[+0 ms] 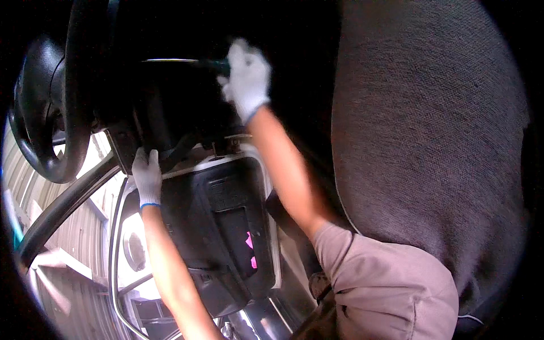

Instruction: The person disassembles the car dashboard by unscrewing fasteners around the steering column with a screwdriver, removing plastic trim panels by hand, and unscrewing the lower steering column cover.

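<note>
My right hand, in a white knit glove, is closed around the dark green handle of a screwdriver. Its long, bright shaft points left into the dark area under the dashboard; what its tip meets is too dark to see. Lower and to the left, my left hand wears a matching glove with a blue cuff. Its fingers reach up onto the lower edge of a dark dashboard panel, gripping it at the corner. The right glove is slightly blurred.
A black steering wheel stands at the far left. Below my hands is an open vehicle door with pink pieces in its pocket and a round mirror beyond. A dark fabric seat fills the right side.
</note>
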